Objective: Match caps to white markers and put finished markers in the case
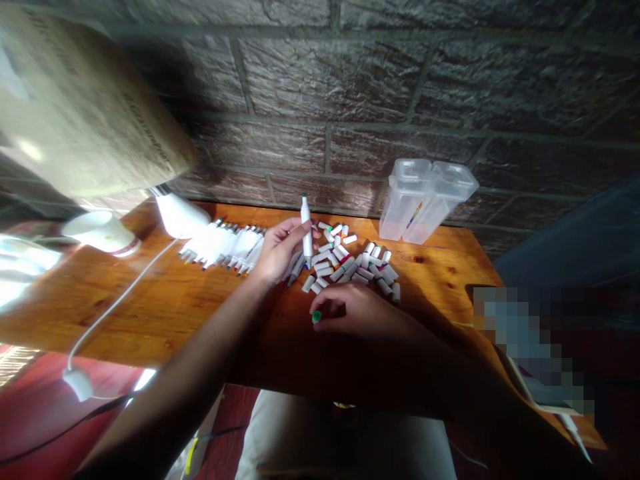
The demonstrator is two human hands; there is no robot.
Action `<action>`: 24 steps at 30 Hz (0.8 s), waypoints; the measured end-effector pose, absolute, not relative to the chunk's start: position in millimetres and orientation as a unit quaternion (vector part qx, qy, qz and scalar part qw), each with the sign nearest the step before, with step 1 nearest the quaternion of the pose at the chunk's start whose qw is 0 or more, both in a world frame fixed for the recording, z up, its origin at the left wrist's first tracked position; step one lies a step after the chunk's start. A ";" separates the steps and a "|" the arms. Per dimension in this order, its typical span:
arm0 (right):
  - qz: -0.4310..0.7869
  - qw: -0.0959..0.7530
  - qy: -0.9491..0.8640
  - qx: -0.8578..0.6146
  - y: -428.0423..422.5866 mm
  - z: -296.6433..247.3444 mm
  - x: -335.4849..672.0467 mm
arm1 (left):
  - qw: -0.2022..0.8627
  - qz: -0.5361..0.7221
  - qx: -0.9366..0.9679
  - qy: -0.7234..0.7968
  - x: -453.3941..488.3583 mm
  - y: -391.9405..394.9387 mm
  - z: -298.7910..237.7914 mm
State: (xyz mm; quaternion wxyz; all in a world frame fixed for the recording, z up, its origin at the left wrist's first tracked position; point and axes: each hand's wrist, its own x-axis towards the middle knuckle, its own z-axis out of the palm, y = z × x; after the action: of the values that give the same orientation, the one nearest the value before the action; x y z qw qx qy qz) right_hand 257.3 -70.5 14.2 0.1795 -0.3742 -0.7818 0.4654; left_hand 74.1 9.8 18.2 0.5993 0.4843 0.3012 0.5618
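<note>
Left hand [283,248] gripping marker [307,230] near-upright mid-frame, likely keeping upper tip [304,195] clear; right hand [355,310] pinching green-ended cap [317,317] lower down.

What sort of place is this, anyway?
Probably a small desk or craft corner, perhaps in a home: a wooden table stands by a brick-patterned wall, with a shaded lamp and many markers on it.
</note>
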 end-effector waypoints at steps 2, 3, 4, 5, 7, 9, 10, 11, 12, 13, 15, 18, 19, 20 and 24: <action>0.438 0.190 -0.791 -0.382 -73.3 8.1 249.5 | 0.598 0.562 0.483 0.305 73.7 9.9 18.5; 0.428 0.198 -0.792 -0.388 -73.2 4.8 247.3 | 0.597 0.563 0.483 0.307 73.5 10.0 18.7; 0.417 0.207 -0.792 -0.395 -72.5 1.8 246.2 | 0.595 0.564 0.483 0.309 73.3 10.1 18.8; 0.404 0.215 -0.792 -0.404 -71.2 -0.6 245.9 | 0.593 0.564 0.483 0.311 73.2 10.2 18.9; 0.374 0.232 -0.792 -0.422 -68.1 -3.8 247.0 | 0.591 0.564 0.484 0.313 73.0 10.4 19.1; 0.343 0.250 -0.793 -0.438 -65.1 -5.2 248.7 | 0.589 0.564 0.486 0.313 72.9 10.4 19.1; 0.332 0.257 -0.791 -0.445 -64.0 -5.6 249.5 | 0.588 0.565 0.487 0.313 72.9 10.4 19.1; 0.326 0.263 -0.790 -0.448 -63.3 -5.9 249.9 | 0.586 0.566 0.488 0.313 72.8 10.4 19.1; 0.323 0.267 -0.789 -0.450 -63.0 -6.1 250.1 | 0.584 0.567 0.490 0.312 72.8 10.4 19.2; 0.322 0.268 -0.789 -0.450 -63.1 -6.0 250.1 | 0.582 0.569 0.491 0.311 72.7 10.4 19.4; 0.319 0.262 -0.796 -0.442 -64.3 -5.5 249.2 | 0.578 0.573 0.491 0.311 72.5 10.4 19.8; 0.309 0.249 -0.813 -0.426 -67.0 -4.6 246.5 | 0.575 0.579 0.488 0.309 72.4 10.4 20.2; 0.307 0.245 -0.818 -0.421 -67.8 -4.8 245.4 | 0.576 0.579 0.488 0.308 72.5 10.5 20.2; 0.305 0.242 -0.821 -0.418 -68.5 -5.2 244.3 | 0.576 0.578 0.488 0.308 72.5 10.6 20.0; 0.303 0.230 -0.824 -0.420 -69.1 -5.1 244.3 | 0.578 0.575 0.488 0.312 72.6 10.9 19.0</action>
State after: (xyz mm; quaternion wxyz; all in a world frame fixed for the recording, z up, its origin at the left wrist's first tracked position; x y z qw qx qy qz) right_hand 244.3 -69.1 -5.1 0.2298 -0.4200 -0.8240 0.3030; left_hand 72.6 10.9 19.0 0.5779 0.4880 0.3123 0.5748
